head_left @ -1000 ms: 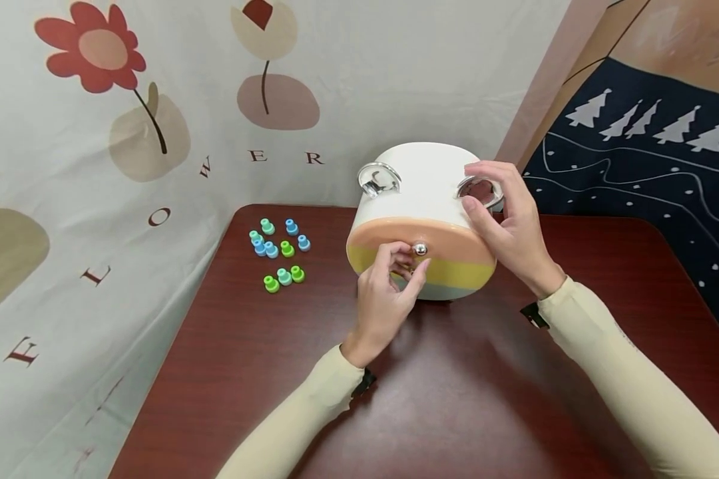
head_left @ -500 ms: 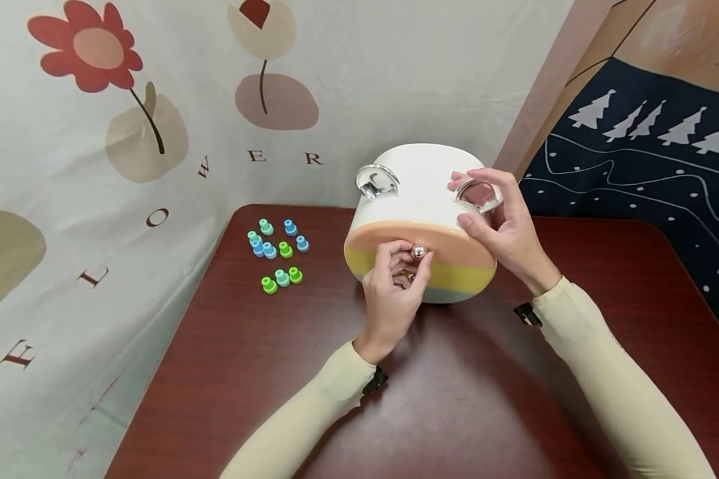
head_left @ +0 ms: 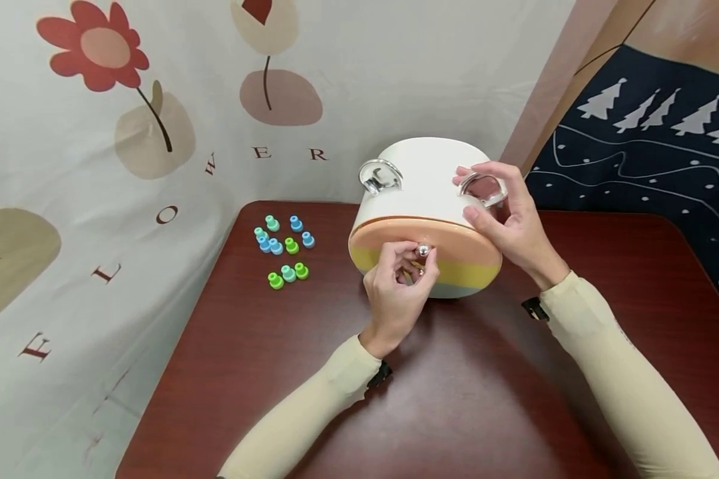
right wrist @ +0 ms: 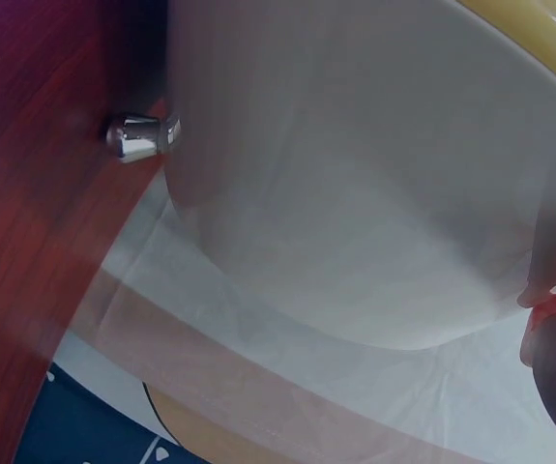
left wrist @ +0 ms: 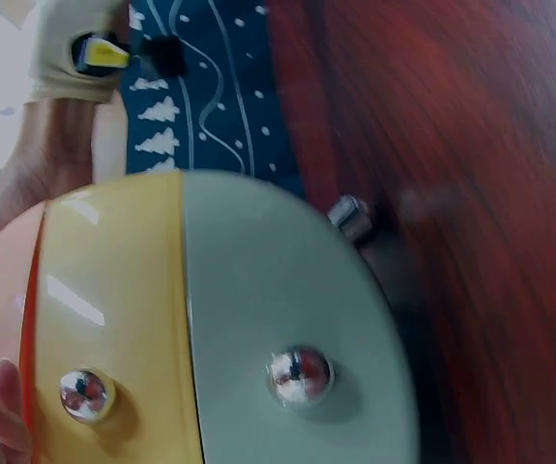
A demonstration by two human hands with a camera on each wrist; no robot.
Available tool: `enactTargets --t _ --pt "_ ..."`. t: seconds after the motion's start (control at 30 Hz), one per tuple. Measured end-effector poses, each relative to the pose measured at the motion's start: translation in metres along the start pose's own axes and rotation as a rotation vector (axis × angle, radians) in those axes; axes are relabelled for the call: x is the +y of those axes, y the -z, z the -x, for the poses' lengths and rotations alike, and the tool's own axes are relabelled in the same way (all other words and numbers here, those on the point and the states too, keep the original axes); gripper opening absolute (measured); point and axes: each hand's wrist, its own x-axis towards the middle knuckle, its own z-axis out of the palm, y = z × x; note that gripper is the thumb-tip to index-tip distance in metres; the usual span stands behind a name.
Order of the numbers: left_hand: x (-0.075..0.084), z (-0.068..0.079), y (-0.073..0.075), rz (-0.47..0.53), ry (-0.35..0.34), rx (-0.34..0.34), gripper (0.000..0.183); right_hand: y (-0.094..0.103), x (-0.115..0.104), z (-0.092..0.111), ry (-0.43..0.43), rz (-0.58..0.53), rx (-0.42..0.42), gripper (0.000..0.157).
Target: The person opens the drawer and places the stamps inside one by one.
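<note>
An oval, white-bodied drawer box (head_left: pixel 422 173) stands on its side-mounted silver feet, with orange, yellow and grey-green drawer fronts. My left hand (head_left: pixel 395 296) pinches the silver knob (head_left: pixel 423 250) of the orange drawer (head_left: pixel 461 243). A thin gap shows along that drawer's upper edge. In the left wrist view, the yellow drawer (left wrist: pixel 113 261) and green drawer (left wrist: pixel 268 261) sit flush, each with a round knob. My right hand (head_left: pixel 518 229) holds the right silver ring handle (head_left: pixel 484 189), thumb against the white body. The left ring handle (head_left: pixel 381 177) is untouched.
Several small blue, teal and green pegs (head_left: pixel 288 273) stand on the dark red-brown table (head_left: pixel 245 372), left of the box. A white flower-printed cloth (head_left: pixel 365 80) hangs directly behind. A dark cloth with white trees (head_left: pixel 659 159) hangs at the right.
My left fingers have closed on the knob, and the orange drawer has come slightly out, with a gap at its top. My right fingers have reached farther round the handle.
</note>
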Motion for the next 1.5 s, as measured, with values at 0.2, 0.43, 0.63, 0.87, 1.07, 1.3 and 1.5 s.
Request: enactTargets --t 0.2,0.43,0.63,0.87,1.07,1.3,1.5 --pt "0.005 0.006 0.010 -0.030 -0.046 -0.034 0.024 0.000 0.001 0.000 -0.012 0.022 -0.017 0.060" --pt "0.013 0.012 0.022 -0.042 -0.124 -0.062 0.025 0.002 0.002 0.001 -0.009 0.031 -0.025 0.064" --pt "0.021 0.015 0.031 -0.014 -0.193 -0.078 0.021 0.006 0.003 -0.002 0.010 0.046 -0.037 0.073" --pt "0.026 0.020 0.038 -0.002 -0.246 -0.068 0.015 0.003 0.006 -0.004 0.035 0.051 -0.041 0.077" --pt "0.037 0.027 0.044 0.004 -0.307 -0.095 0.015 0.006 0.004 0.000 0.049 0.071 -0.038 0.074" --pt "0.050 0.033 0.048 -0.037 -0.440 -0.071 0.015 0.009 0.004 0.002 0.062 0.080 -0.025 0.074" --pt "0.050 0.037 0.052 -0.066 -0.474 -0.043 0.017 0.006 0.007 0.001 0.062 0.099 -0.045 0.072"
